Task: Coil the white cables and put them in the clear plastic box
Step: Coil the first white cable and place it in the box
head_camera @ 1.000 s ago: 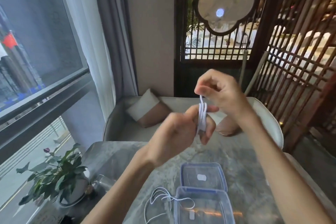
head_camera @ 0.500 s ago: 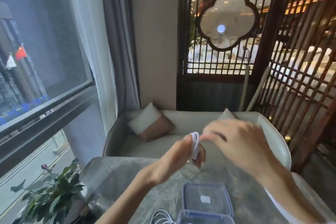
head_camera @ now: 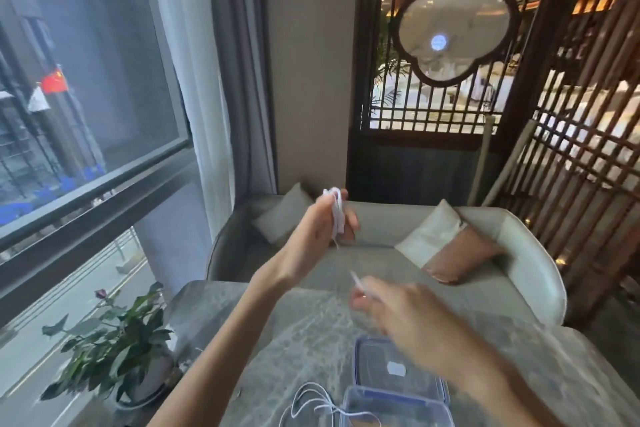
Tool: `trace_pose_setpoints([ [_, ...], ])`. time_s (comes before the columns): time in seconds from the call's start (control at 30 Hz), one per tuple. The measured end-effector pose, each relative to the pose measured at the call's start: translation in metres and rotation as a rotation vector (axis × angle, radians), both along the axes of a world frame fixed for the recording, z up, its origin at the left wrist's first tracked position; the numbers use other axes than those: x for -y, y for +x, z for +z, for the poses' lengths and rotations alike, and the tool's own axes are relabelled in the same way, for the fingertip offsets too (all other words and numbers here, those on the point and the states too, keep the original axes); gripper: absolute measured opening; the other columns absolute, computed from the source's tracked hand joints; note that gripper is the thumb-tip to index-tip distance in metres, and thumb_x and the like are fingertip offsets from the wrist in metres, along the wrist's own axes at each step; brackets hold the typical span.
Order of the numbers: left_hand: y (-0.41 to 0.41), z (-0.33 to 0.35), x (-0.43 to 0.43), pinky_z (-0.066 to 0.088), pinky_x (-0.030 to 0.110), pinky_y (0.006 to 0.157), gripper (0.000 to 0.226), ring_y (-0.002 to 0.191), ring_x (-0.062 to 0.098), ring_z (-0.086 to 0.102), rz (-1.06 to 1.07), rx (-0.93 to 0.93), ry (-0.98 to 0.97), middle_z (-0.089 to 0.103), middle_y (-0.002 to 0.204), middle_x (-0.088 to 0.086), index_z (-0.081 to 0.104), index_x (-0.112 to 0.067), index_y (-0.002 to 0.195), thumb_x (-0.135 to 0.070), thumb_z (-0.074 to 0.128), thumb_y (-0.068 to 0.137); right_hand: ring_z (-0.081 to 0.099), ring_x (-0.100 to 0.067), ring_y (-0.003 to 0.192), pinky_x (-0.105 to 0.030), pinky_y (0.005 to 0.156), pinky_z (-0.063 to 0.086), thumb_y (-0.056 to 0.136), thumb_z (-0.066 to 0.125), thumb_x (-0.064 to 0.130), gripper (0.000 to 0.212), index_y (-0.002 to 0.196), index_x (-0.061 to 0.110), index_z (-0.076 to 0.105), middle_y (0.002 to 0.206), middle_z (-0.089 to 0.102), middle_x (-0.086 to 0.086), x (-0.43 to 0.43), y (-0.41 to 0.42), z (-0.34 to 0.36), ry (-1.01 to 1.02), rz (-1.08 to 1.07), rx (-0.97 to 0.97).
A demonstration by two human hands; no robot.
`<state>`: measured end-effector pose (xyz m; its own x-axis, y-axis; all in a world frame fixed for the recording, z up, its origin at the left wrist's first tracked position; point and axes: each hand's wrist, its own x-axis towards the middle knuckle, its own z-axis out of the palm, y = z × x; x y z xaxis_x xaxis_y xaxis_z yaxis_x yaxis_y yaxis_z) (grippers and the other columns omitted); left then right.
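My left hand (head_camera: 313, 234) is raised over the table and holds a white cable (head_camera: 336, 215) wound into a small bundle around its fingers. My right hand (head_camera: 398, 315), lower and blurred, pinches the cable's loose end (head_camera: 356, 279). A second white cable (head_camera: 311, 404) lies in loose loops on the table's near edge. The clear plastic box (head_camera: 394, 406) sits just to its right, and the box's flat lid (head_camera: 377, 364) lies behind it.
The grey marble table (head_camera: 294, 329) carries a potted plant (head_camera: 117, 336) at its left corner. Behind it stands a light sofa (head_camera: 533, 253) with cushions. A window is on the left and a dark wooden lattice screen (head_camera: 588, 149) on the right.
My right hand has dropped from above the bundle to below it, taking the cable's end along. My left hand has shifted left with the bundle. The camera has tilted up.
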<state>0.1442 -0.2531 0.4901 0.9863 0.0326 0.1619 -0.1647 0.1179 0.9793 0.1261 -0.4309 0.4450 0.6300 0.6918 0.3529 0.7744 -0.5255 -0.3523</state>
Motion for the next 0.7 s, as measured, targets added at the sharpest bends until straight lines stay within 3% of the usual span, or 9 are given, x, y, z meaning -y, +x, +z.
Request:
trace_pose_setpoints([
  [0.1,-0.032,-0.02,0.03,0.04,0.014,0.05,0.065,0.046,0.011,0.052,-0.303,0.02,0.242,0.061,0.055,0.02,0.054,0.019,0.107,-0.033,0.016,0.108,0.063,-0.016,0.058,-0.029,0.046,0.046,0.093,0.048,0.048,0.025,0.087,0.034,0.067,0.066,0.065,0.011,0.029,0.02,0.061,-0.023,-0.142,0.603],
  [0.17,-0.054,-0.015,0.049,0.042,0.016,0.053,0.122,0.041,0.002,0.051,-0.435,0.035,0.166,0.056,0.067,0.027,0.038,0.025,0.124,-0.086,0.039,0.075,0.063,-0.014,0.065,-0.03,0.053,0.05,0.091,0.058,0.048,0.02,0.084,0.038,0.074,0.075,0.072,0.012,0.042,0.041,0.09,0.076,-0.094,0.624],
  [0.2,-0.056,-0.01,0.053,0.043,0.02,0.059,0.137,0.049,0.007,0.053,-0.459,0.06,0.061,0.053,0.069,0.02,0.033,0.02,0.13,-0.095,0.047,0.056,0.065,-0.014,0.07,-0.032,0.059,0.052,0.091,0.061,0.045,0.019,0.084,0.036,0.077,0.078,0.074,0.009,0.041,0.051,0.094,0.187,-0.035,0.488],
  [0.27,-0.05,0.004,0.05,0.041,0.03,0.075,0.113,0.068,0.028,0.049,-0.545,0.181,-0.117,0.048,0.077,0.017,0.035,0.008,0.133,-0.086,0.039,0.071,0.069,-0.014,0.079,-0.034,0.075,0.053,0.093,0.064,0.028,0.015,0.086,0.025,0.077,0.083,0.076,-0.003,0.024,0.058,0.086,0.494,0.041,0.058],
  [0.33,-0.045,0.017,0.04,0.033,0.044,0.084,0.084,0.077,0.043,0.039,-0.526,0.263,-0.258,0.043,0.083,0.022,0.039,0.004,0.13,-0.066,0.017,0.089,0.064,0.002,0.073,-0.031,0.078,0.05,0.098,0.055,0.022,0.027,0.08,0.036,0.069,0.073,0.074,0.007,0.005,0.053,0.056,0.543,-0.021,-0.186],
  [0.43,-0.027,0.02,0.036,0.022,0.05,0.059,0.072,0.068,0.034,0.043,-0.358,0.215,-0.319,0.046,0.084,0.018,0.039,-0.004,0.131,-0.058,0.013,0.092,0.059,0.002,0.062,-0.018,0.062,0.042,0.102,0.042,0.039,0.029,0.078,0.049,0.055,0.07,0.065,0.021,-0.005,0.031,0.019,0.349,-0.104,-0.139],
  [0.53,-0.011,0.014,0.048,0.042,0.03,0.055,0.052,0.061,0.01,0.057,-0.08,0.085,-0.06,0.056,0.078,0.009,0.054,-0.009,0.097,-0.047,0.02,0.103,0.064,-0.011,0.077,-0.03,0.068,0.051,0.101,0.049,0.027,0.018,0.106,0.039,0.06,0.088,0.067,0.008,0.002,0.023,0.013,0.228,-0.122,0.049],
  [0.6,-0.006,0.008,0.055,0.05,0.017,0.064,0.04,0.061,0.007,0.06,0.008,0.051,-0.026,0.059,0.077,0.006,0.054,-0.013,0.094,-0.045,0.031,0.097,0.065,-0.025,0.084,-0.042,0.072,0.052,0.098,0.057,0.014,0.026,0.12,0.025,0.067,0.094,0.07,-0.003,0.006,0.025,0.013,0.199,-0.19,0.156],
  [0.7,-0.006,-0.001,0.056,0.047,0.037,0.097,0.029,0.089,0.017,0.059,-0.015,0.185,-0.047,0.062,0.092,0.006,0.057,-0.032,0.109,-0.048,0.039,0.094,0.065,-0.02,0.075,-0.037,0.069,0.054,0.095,0.065,0.008,0.025,0.117,0.015,0.073,0.089,0.072,0.0,0.007,0.019,0.012,0.381,-0.285,0.219],
])
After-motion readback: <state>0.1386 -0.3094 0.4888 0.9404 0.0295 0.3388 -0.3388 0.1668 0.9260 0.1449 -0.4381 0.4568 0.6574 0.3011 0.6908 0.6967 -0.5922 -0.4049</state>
